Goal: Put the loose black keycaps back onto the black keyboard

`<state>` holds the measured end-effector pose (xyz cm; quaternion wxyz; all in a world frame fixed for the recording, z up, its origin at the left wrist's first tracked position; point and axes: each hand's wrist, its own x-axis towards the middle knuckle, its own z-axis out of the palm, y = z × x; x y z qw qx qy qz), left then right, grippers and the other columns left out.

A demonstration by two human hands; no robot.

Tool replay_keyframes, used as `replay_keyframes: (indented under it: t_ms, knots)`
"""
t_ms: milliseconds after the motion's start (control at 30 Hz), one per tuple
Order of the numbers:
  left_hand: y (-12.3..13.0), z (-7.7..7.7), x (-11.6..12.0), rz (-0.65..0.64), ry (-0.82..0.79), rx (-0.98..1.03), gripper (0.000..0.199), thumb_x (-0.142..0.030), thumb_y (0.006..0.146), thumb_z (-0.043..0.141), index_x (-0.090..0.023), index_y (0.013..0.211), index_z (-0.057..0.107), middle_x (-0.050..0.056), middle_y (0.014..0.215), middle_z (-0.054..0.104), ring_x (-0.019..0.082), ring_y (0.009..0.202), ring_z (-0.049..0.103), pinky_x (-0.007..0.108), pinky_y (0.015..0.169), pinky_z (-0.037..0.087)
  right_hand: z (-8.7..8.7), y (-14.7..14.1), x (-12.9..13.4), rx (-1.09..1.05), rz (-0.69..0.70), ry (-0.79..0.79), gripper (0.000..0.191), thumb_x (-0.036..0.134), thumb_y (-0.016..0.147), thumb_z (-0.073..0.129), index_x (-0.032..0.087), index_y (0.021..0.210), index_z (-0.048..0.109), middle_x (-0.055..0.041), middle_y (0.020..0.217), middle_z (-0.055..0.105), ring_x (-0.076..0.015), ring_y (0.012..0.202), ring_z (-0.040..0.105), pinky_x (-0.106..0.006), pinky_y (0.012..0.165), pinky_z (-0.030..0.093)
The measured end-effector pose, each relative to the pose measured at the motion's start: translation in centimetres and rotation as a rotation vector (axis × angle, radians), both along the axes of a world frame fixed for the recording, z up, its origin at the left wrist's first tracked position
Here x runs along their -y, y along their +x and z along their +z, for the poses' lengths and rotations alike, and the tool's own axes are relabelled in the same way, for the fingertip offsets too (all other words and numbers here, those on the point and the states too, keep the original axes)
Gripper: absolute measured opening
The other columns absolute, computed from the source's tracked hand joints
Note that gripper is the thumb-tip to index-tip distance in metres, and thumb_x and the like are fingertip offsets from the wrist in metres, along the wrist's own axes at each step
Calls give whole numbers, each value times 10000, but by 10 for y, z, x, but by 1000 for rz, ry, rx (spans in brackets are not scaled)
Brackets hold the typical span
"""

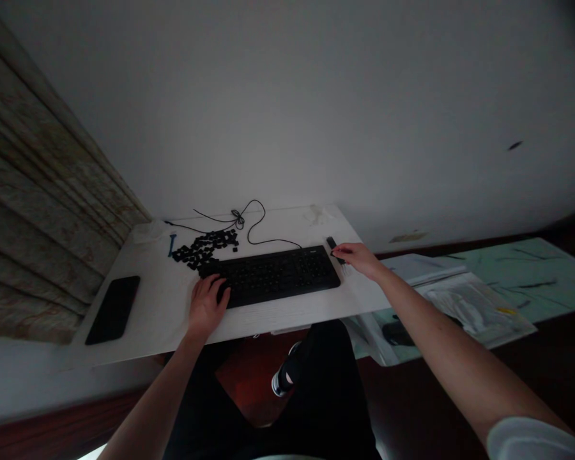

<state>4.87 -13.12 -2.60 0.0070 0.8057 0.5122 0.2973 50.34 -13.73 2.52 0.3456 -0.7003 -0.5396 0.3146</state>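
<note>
A black keyboard (278,276) lies on the white table. My left hand (207,305) is closed about its left end, fingers along the edge and thumb at the front left corner. Just past the keyboard's right end, my right hand (357,257) pinches a small black tool (332,243) over the table. Thin wire-like ends seem to show below those fingers, but the tool's exact kind is unclear. Many loose black keycaps (204,248) are heaped behind the keyboard's left part.
A blue tool (172,245) lies left of the keycaps. Behind the keyboard runs its looped black cable (238,220). A black phone-like slab (114,310) rests at the table's left. On the right, a lower marble-patterned surface (522,271) holds plastic-wrapped things (464,306).
</note>
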Motion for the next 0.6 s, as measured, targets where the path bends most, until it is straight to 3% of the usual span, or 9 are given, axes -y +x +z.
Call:
replay_keyframes:
  t_ms: [300, 600]
  knots:
    - [0, 1, 0, -11, -4, -4, 297, -362, 957, 478, -208, 1147, 646, 122, 1210, 634, 293, 1180, 568, 515, 1075, 427, -4, -9, -1, 15, 84, -73, 325, 469, 741, 658, 167, 809, 758, -50, 731, 709, -200, 705, 614, -318, 673, 445]
    - [0, 0, 0, -1, -11, 2, 301, -365, 953, 483, -210, 1150, 650, 122, 1209, 635, 299, 1178, 566, 517, 1064, 434, -15, -26, -12, 88, 155, -77, 122, 307, 746, 709, 212, 772, 781, -58, 805, 764, -232, 793, 691, -348, 768, 519]
